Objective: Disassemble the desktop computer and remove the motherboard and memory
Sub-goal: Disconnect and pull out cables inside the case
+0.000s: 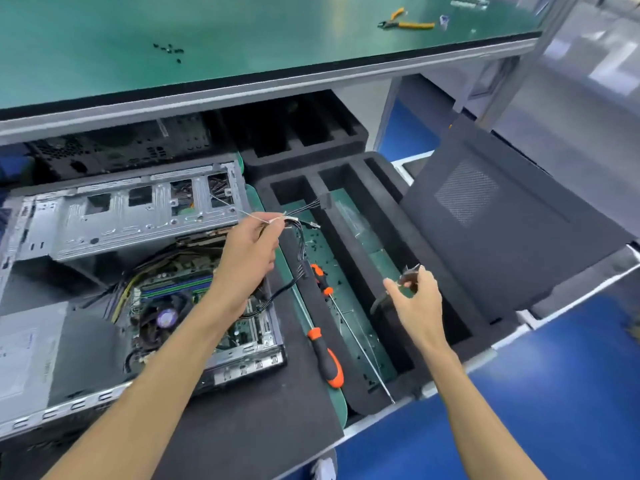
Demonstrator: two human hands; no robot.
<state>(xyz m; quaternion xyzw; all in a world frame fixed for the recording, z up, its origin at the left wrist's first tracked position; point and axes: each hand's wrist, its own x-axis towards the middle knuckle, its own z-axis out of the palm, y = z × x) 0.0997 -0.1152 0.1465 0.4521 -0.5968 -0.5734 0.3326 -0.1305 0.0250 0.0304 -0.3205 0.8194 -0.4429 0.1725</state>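
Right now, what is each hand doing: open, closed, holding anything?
Left hand: fingers pinch a cable bundle beside the case.
Right hand: fingers curled round a small dark tool, blurred; looks like cutters.

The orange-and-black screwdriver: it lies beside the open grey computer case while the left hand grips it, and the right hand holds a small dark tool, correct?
Not quite. In the head view the orange-and-black screwdriver lies untouched beside the open grey computer case; the left hand pinches a bundle of thin black cables. The right hand does hold a small dark tool.

Bright overhead light, soft glare on the green bench top (242, 32), wide-angle bowing, blurred right edge.
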